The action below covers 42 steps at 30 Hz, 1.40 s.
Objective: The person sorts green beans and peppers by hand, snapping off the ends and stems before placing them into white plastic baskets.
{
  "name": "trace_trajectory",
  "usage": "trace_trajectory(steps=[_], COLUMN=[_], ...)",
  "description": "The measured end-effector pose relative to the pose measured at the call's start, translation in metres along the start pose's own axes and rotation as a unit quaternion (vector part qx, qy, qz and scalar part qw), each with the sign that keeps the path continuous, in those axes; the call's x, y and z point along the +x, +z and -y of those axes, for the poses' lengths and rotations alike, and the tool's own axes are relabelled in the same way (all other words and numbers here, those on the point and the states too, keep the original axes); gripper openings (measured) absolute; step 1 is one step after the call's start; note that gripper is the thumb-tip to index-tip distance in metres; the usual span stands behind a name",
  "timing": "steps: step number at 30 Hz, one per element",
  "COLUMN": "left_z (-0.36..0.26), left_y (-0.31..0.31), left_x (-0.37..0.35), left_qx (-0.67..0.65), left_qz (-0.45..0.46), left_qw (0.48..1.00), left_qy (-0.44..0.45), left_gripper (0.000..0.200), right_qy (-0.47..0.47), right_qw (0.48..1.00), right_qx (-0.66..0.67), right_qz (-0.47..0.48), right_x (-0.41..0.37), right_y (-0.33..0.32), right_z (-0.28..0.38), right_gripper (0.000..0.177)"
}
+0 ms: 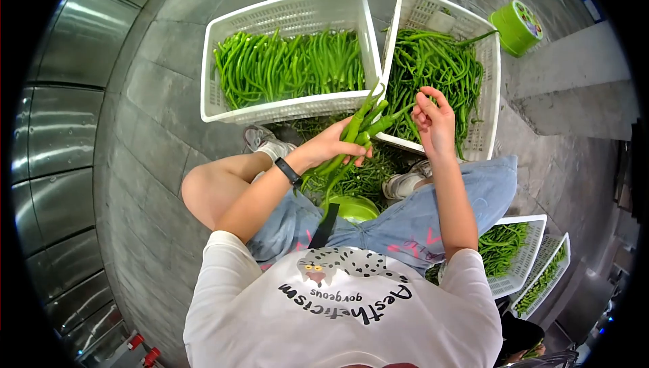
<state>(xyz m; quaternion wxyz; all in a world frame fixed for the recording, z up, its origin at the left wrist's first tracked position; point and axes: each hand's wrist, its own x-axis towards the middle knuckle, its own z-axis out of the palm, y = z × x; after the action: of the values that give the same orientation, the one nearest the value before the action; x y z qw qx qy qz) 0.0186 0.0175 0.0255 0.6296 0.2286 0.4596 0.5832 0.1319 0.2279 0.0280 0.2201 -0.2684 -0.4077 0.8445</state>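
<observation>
My left hand [336, 145], a dark band on its wrist, is wrapped around a bunch of long green chili peppers [356, 125]. Their ends stick out on both sides of the fist. Closed in a pinch, my right hand [435, 116] is at the thin stem of one pepper that points right from the bunch. Its fingers partly hide the contact. Beyond my left hand, a white crate [284, 112] holds chili peppers laid side by side in rows. Beneath and past my right hand, a second white crate [490, 91] contains a loose, tangled heap of peppers.
Between my legs are a green bowl-like container [357, 207] and a pile of green stems and scraps [365, 180] on the floor. A green tub [516, 28] stands at the far right. Two more white crates [539, 253] with peppers sit beside my right thigh. Metal panels [64, 121] line the left.
</observation>
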Motion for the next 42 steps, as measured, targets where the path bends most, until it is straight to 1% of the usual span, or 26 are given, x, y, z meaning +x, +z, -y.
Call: trace_trajectory(steps=[2, 4, 7, 10, 11, 15, 18, 19, 22, 23, 26, 27, 28, 29, 30, 31, 32, 33, 34, 35, 36, 38, 39, 40, 42], left_z=[0.002, 0.006, 0.006, 0.003, 0.005, 0.007, 0.006, 0.005, -0.002, -0.001, 0.007, 0.009, 0.012, 0.016, 0.016, 0.015, 0.014, 0.013, 0.011, 0.01, 0.009, 0.008, 0.012, 0.012, 0.019], left_y=[-0.001, -0.003, -0.004, -0.003, -0.004, -0.003, -0.001, -0.001, 0.004, 0.003, -0.002, -0.003, -0.006, -0.011, -0.012, -0.014, -0.014, -0.013, -0.012, -0.01, -0.008, -0.004, -0.004, -0.001, 0.001], left_x=[-0.002, -0.004, -0.007, -0.011, -0.01, -0.008, -0.009, -0.009, -0.01, -0.01, -0.015, -0.016, -0.017, -0.016, -0.016, -0.016, -0.015, -0.015, -0.015, -0.015, -0.015, -0.012, -0.009, -0.009, -0.008], left_qx=[0.009, 0.015, 0.028, 0.013, 0.014, 0.011, -0.019, -0.034, -0.046, -0.05, -0.068, -0.073, -0.077, -0.07, -0.07, -0.069, -0.069, -0.064, -0.059, -0.055, -0.039, -0.006, -0.001, 0.004, 0.013], left_qz=[-0.013, -0.014, -0.021, -0.039, -0.034, -0.017, 0.006, 0.016, 0.054, 0.051, 0.034, 0.028, 0.022, 0.03, 0.033, 0.036, 0.04, 0.04, 0.04, 0.04, 0.05, 0.071, 0.094, 0.104, 0.121], left_qw=[1.0, 1.0, 0.999, 0.999, 0.999, 1.0, 1.0, 0.999, 0.997, 0.997, 0.997, 0.997, 0.997, 0.997, 0.997, 0.997, 0.997, 0.997, 0.997, 0.997, 0.997, 0.995, 0.992, 0.991, 0.988], left_qy=[-0.003, -0.008, -0.02, -0.017, -0.016, -0.02, -0.019, -0.017, -0.007, -0.013, -0.022, -0.022, -0.023, -0.024, -0.025, -0.026, -0.027, -0.032, -0.038, -0.044, -0.054, -0.074, -0.083, -0.088, -0.1], left_gripper=[0.057, 0.058, 0.06, 0.053, 0.054, 0.054, 0.054, 0.053, 0.053, 0.052, 0.051, 0.051, 0.051, 0.053, 0.053, 0.053, 0.053, 0.053, 0.054, 0.054, 0.055, 0.057, 0.06, 0.059, 0.059], right_qy=[0.075, 0.134, 0.183, 0.184, 0.182, 0.157, 0.189, 0.192, 0.237, 0.252, 0.175, 0.124, 0.124, 0.121, 0.111, 0.182, 0.19, 0.152, 0.113, 0.067, 0.039, 0.012, 0.007, 0.001, -0.01], right_qw=[0.993, 0.988, 0.966, 0.959, 0.957, 0.965, 0.959, 0.954, 0.912, 0.903, 0.875, 0.89, 0.917, 0.945, 0.927, 0.855, 0.76, 0.731, 0.697, 0.699, 0.738, 0.815, 0.841, 0.84, 0.833], right_qx=[0.057, -0.007, -0.104, -0.124, -0.143, -0.131, 0.07, 0.125, 0.272, 0.296, 0.378, 0.309, 0.246, 0.026, -0.194, -0.315, -0.471, -0.525, -0.576, -0.598, -0.582, -0.516, -0.477, -0.477, -0.459], right_qz=[0.066, 0.081, 0.152, 0.176, 0.174, 0.165, 0.2, 0.195, 0.193, 0.184, 0.248, 0.312, 0.288, 0.302, 0.301, 0.371, 0.405, 0.409, 0.411, 0.387, 0.339, 0.263, 0.256, 0.258, 0.309], right_x=[0.0, -0.005, -0.009, -0.011, -0.014, -0.017, -0.016, -0.018, -0.026, -0.029, -0.03, -0.024, -0.024, -0.022, -0.022, -0.02, -0.02, -0.024, -0.027, -0.027, -0.028, -0.022, -0.02, -0.019, -0.019], right_y=[-0.002, 0.003, 0.002, 0.006, 0.01, 0.008, -0.001, 0.0, 0.005, 0.007, 0.01, 0.006, 0.002, -0.006, -0.007, -0.005, 0.0, 0.002, 0.002, -0.004, -0.004, -0.003, -0.002, 0.0, 0.004], right_z=[0.0, -0.004, -0.017, -0.011, -0.009, -0.021, -0.03, -0.035, -0.041, -0.039, -0.005, 0.001, 0.006, 0.013, 0.02, 0.027, 0.027, 0.025, 0.024, 0.02, 0.023, 0.027, 0.028, 0.027, 0.018], right_gripper=[0.016, 0.013, 0.014, 0.015, 0.014, 0.013, 0.011, 0.011, 0.018, 0.025, 0.031, 0.034, 0.032, 0.031, 0.03, 0.028, 0.027, 0.028, 0.029, 0.029, 0.036, 0.032, 0.03, 0.028, 0.026])
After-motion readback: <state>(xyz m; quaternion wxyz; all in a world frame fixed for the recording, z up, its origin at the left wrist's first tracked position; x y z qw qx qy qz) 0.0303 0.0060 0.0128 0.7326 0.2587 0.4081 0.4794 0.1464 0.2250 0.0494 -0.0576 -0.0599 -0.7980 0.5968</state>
